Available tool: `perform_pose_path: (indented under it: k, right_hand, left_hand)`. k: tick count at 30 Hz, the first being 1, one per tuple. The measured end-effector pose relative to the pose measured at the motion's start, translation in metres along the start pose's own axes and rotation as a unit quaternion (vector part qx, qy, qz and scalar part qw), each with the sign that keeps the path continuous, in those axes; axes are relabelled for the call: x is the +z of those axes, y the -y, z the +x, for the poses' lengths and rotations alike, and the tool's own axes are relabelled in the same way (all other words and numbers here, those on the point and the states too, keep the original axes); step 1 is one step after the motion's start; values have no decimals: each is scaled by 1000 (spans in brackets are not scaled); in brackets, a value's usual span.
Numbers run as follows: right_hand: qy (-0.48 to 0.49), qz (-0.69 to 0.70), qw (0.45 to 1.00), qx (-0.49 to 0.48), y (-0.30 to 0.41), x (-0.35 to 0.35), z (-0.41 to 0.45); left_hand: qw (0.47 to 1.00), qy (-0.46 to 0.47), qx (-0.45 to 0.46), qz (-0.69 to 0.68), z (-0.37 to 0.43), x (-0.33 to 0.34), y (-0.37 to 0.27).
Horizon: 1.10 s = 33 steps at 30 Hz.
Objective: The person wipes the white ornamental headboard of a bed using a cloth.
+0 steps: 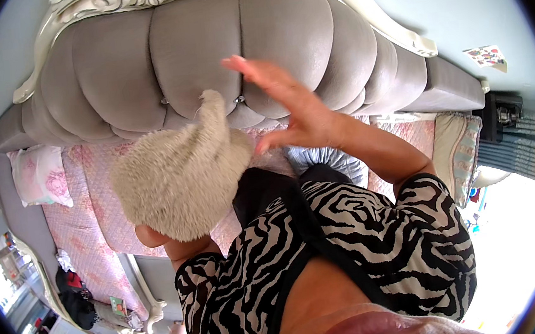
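Observation:
A beige, long-pile plush cover or cushion (180, 174) is raised over my left arm (154, 235), which shows only at the bent part below it. The plush hides my left hand, so its grip cannot be seen. One narrow part of the plush sticks up in a peak. My right hand (293, 102) is lifted to the right of the plush, with thumb and fingers apart and nothing between them. Behind both is the grey tufted headboard (200, 53). Below, a pink floral quilted bedspread (102, 191) covers the bed.
A pleated blue-grey cushion (328, 157) lies near my legs. One pink-and-white pillow (41, 176) rests at the left, and a beige-green pillow (452, 151) at the right. Carved cream trim (404, 40) edges the headboard. Dark clothing (74, 298) hangs at the bed's lower-left corner.

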State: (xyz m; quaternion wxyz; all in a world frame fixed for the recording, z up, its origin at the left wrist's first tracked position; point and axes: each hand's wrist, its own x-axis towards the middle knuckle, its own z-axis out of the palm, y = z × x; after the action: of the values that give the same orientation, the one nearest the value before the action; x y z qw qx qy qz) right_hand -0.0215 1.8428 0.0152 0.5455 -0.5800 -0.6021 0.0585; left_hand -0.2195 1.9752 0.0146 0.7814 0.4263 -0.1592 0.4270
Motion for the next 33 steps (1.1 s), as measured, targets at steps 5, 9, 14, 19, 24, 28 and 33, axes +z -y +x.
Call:
perform_pose_path:
  k: [5,9,14,19,24,28,33]
  right_hand:
    - [115,273,923,247,7,-15,-8]
    - [170,374,858,307,-10,-42,-15]
    - [-29,331,899,285,8,-89,30]
    - [-119,-139,981,57,-28,-81,79]
    - [2,-557,827,-79,-66,-50,103]
    - [53,-581,811,-45,-61,-49,105]
    - [124,-592,795,-36,-62,-48,124]
  left_hand:
    - [987,23,-30,-158,24,1,8]
    - [987,3,-37,-154,28,-19,2]
    - [863,-292,-135,390,78,-14,8]
    - [753,-166,-129,623,145,-41,36]
    - [634,24,107,766,147,-83,100]
    - [593,16,90,800,138,-82,109]
    - [600,10,95,794,138,-85,110]
